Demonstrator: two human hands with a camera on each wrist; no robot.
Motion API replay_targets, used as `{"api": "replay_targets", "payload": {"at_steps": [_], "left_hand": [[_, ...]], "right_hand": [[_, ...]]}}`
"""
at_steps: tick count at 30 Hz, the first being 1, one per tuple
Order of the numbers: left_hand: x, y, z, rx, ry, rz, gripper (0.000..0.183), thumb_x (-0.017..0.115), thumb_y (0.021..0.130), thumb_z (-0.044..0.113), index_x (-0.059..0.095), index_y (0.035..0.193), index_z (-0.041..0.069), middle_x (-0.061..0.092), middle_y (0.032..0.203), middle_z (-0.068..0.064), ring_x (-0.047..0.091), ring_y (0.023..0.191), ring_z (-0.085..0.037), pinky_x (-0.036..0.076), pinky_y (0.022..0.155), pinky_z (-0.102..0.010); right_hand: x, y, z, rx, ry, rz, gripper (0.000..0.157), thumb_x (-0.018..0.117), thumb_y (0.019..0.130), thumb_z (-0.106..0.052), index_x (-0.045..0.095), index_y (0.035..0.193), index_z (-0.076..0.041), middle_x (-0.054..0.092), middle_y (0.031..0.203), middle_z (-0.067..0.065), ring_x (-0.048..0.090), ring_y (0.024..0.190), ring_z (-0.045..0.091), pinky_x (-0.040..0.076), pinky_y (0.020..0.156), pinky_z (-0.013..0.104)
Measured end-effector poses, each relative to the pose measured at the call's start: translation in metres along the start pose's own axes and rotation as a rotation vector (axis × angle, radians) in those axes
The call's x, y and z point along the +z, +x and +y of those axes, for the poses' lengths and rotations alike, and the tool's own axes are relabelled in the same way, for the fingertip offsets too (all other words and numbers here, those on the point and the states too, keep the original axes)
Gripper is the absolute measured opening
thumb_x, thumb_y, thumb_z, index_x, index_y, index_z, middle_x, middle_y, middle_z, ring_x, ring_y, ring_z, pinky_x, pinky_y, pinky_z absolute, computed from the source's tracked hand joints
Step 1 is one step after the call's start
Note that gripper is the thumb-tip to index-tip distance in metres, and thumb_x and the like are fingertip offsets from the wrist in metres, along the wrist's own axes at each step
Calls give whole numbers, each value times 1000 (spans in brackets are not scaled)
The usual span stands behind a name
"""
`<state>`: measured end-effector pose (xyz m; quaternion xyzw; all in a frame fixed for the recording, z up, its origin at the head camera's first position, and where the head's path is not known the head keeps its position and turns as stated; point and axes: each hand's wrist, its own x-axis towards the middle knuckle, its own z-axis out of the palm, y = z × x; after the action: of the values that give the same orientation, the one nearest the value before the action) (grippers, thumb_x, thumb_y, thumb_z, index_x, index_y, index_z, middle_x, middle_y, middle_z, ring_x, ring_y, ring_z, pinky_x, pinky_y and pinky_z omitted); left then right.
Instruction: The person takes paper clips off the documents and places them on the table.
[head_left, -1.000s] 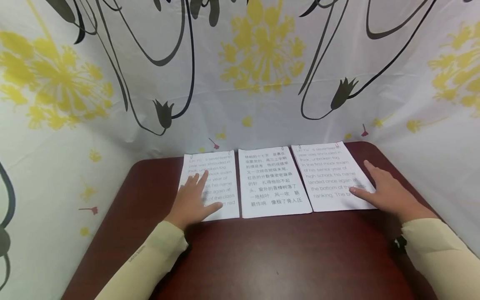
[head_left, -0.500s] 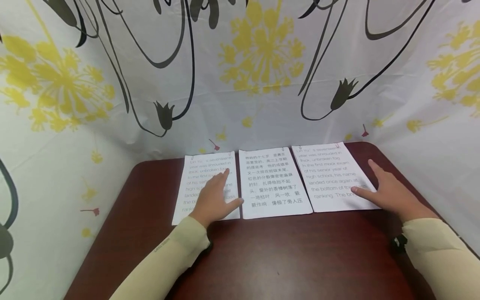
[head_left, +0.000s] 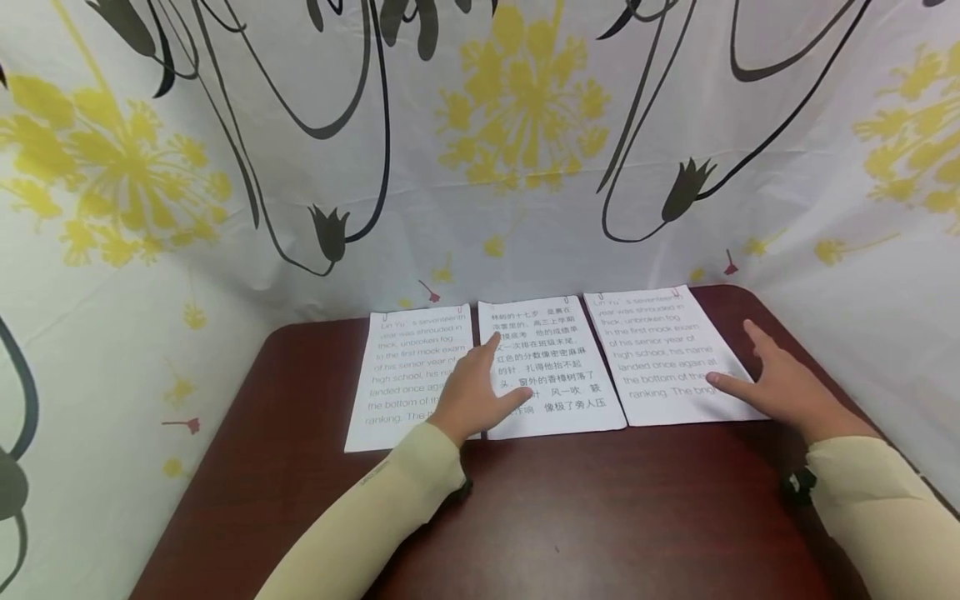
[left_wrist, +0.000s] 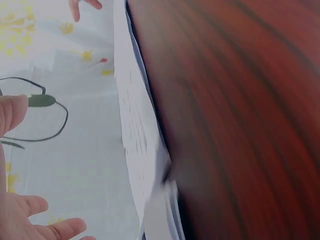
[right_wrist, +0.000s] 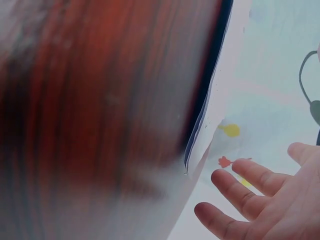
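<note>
Three stacks of printed sheets lie side by side at the back of the dark red table. My left hand (head_left: 474, 390), fingers extended and thumb out to the right, hangs over the lower left of the middle stack (head_left: 558, 358), which bears Chinese print. It overlaps the edge of the left stack (head_left: 397, 358), printed in English. My right hand (head_left: 791, 392), fingers spread, is at the right edge of the right stack (head_left: 652, 342), also English. In the left wrist view the left fingers (left_wrist: 57, 229) hold nothing. The right wrist view shows the right fingers (right_wrist: 240, 195) without anything in them.
Small paper clips, one a pinkish clip (head_left: 675, 292), sit along the stacks' top edges. A white curtain (head_left: 525, 225) with yellow and grey flowers encloses the table (head_left: 570, 517) at the back and sides. A black band (head_left: 801, 485) shows under the right sleeve.
My left hand has swept right, from over the left stack to the middle stack, uncovering the left stack's text. The right hand has barely moved. The stacks stay put.
</note>
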<state>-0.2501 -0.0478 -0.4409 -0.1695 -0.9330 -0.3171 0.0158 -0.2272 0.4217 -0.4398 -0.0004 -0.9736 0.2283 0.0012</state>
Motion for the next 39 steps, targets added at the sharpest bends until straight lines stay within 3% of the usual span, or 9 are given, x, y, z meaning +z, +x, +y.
{"api": "replay_targets", "payload": {"at_steps": [14, 26, 39], "left_hand": [[40, 20, 48, 28, -56, -79, 103, 72, 90, 59, 21, 170, 19, 38, 169, -4, 37, 156, -25, 34, 126, -43], [58, 36, 83, -54, -197, -68, 100, 77, 90, 54, 24, 169, 25, 38, 169, -5, 39, 154, -23, 39, 122, -43], [83, 52, 116, -120, -347, -78, 94, 75, 93, 50, 27, 169, 22, 40, 168, -4, 40, 154, -22, 40, 122, -42]], "right_hand": [[1, 0, 0, 48, 16, 1, 129, 73, 92, -62, -11, 164, 4, 28, 150, 53, 39, 132, 67, 39, 102, 80], [1, -1, 2, 85, 30, -41, 129, 71, 93, -63, -16, 164, 2, 30, 148, 55, 39, 133, 68, 39, 102, 80], [3, 0, 1, 106, 36, -72, 129, 70, 94, -62, -17, 163, 4, 31, 147, 55, 39, 132, 68, 39, 102, 79]]}}
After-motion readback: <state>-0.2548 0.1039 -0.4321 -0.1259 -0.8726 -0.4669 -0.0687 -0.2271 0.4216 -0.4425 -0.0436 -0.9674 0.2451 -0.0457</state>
